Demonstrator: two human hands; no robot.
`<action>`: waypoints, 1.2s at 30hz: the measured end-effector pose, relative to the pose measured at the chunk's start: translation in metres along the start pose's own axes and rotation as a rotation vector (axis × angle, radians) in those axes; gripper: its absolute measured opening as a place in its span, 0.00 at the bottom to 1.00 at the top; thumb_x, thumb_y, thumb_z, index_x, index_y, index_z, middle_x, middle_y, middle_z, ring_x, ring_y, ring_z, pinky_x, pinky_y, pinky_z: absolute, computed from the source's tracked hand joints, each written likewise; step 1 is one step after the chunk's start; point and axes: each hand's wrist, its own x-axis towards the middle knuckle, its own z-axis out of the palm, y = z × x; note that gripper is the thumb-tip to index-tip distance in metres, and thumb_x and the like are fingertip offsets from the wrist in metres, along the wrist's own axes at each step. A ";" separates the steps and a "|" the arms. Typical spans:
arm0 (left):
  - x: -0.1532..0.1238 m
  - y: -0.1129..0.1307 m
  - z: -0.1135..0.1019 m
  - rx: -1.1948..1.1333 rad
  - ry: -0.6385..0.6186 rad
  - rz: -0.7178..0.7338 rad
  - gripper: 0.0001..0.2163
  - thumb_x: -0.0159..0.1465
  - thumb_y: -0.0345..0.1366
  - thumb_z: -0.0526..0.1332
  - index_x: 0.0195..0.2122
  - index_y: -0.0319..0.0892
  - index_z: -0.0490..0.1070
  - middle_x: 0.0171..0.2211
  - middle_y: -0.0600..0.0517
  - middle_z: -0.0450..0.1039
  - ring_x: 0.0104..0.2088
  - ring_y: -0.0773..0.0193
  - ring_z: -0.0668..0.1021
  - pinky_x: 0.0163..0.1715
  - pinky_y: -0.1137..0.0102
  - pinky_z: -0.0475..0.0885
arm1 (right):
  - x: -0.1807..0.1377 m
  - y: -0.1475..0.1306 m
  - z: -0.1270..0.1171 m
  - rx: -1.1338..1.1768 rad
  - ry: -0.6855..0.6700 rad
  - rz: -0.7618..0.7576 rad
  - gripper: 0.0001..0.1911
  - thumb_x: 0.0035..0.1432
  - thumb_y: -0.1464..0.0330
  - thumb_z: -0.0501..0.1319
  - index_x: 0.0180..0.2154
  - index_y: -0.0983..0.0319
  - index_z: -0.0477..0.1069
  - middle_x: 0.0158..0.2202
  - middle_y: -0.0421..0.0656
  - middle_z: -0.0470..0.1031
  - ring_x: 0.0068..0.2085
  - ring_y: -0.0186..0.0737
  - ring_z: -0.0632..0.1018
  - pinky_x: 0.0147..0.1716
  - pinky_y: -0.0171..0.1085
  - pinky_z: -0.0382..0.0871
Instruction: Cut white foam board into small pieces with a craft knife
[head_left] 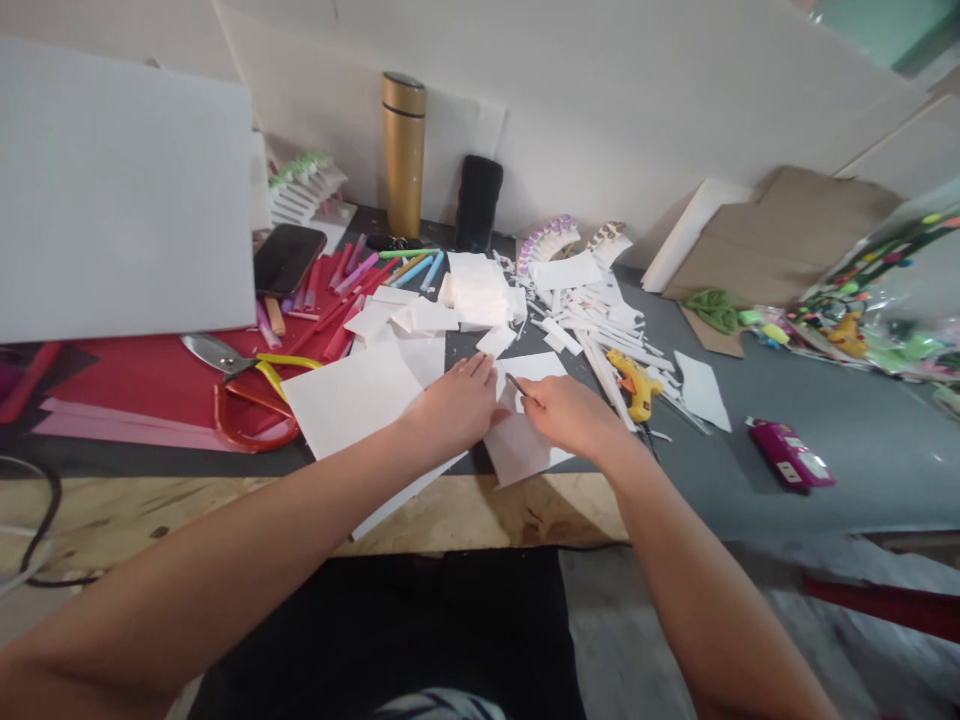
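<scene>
My left hand (466, 402) lies flat with its fingers stretched out, pressing on a white sheet (529, 455) at the table's front edge. In my right hand (566, 412) is a thin dark pointed tool (516, 384), its tip angled down at the same sheet close to my left fingertips; whether it is a pen or a craft knife I cannot tell. Another white sheet (360, 395) lies under my left forearm. Small white card pieces (480, 285) are piled just beyond both hands.
Left are yellow-handled shears (271, 372), orange-handled scissors (259, 440) and a phone (290, 260). A gold flask (403, 165) and a black phone-like object (478, 200) stand behind. Right are white strips (600, 325), a yellow glue gun (636, 385) and a purple box-shaped item (791, 453).
</scene>
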 end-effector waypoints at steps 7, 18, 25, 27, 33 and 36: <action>0.000 -0.001 0.002 0.032 0.010 0.011 0.31 0.75 0.46 0.49 0.67 0.20 0.59 0.69 0.29 0.54 0.70 0.44 0.60 0.68 0.56 0.59 | -0.007 -0.002 0.002 -0.042 -0.019 0.018 0.24 0.68 0.71 0.48 0.60 0.63 0.73 0.46 0.54 0.82 0.44 0.48 0.81 0.34 0.38 0.60; -0.001 0.001 -0.004 0.054 -0.004 0.011 0.31 0.75 0.47 0.49 0.66 0.21 0.60 0.69 0.30 0.55 0.70 0.46 0.61 0.67 0.58 0.61 | -0.020 -0.004 0.000 -0.089 -0.053 0.005 0.22 0.69 0.70 0.48 0.54 0.64 0.76 0.41 0.53 0.82 0.41 0.47 0.81 0.29 0.38 0.54; -0.001 0.001 -0.005 0.020 -0.020 0.000 0.31 0.75 0.47 0.49 0.67 0.21 0.59 0.70 0.30 0.54 0.71 0.46 0.59 0.68 0.58 0.59 | -0.029 -0.004 0.004 -0.117 -0.051 0.006 0.23 0.69 0.70 0.47 0.57 0.64 0.73 0.39 0.52 0.82 0.38 0.45 0.80 0.29 0.38 0.53; -0.002 0.000 -0.005 0.014 -0.026 0.003 0.33 0.75 0.49 0.49 0.67 0.20 0.58 0.70 0.30 0.53 0.71 0.45 0.59 0.68 0.58 0.58 | -0.028 -0.002 0.003 -0.091 -0.051 0.003 0.22 0.69 0.70 0.47 0.55 0.63 0.75 0.39 0.52 0.82 0.37 0.43 0.80 0.29 0.37 0.53; -0.004 0.000 -0.004 -0.053 -0.056 0.017 0.58 0.58 0.72 0.53 0.69 0.17 0.51 0.71 0.25 0.45 0.72 0.39 0.53 0.70 0.54 0.53 | -0.027 0.000 -0.001 -0.035 -0.069 -0.004 0.19 0.69 0.69 0.48 0.50 0.64 0.76 0.41 0.51 0.81 0.38 0.42 0.79 0.29 0.36 0.54; -0.004 0.001 -0.003 -0.055 -0.059 0.013 0.59 0.56 0.74 0.52 0.69 0.19 0.51 0.71 0.25 0.44 0.72 0.39 0.53 0.70 0.55 0.52 | -0.030 -0.001 -0.001 -0.045 -0.072 0.006 0.20 0.69 0.69 0.48 0.52 0.64 0.76 0.41 0.52 0.81 0.39 0.43 0.79 0.30 0.36 0.55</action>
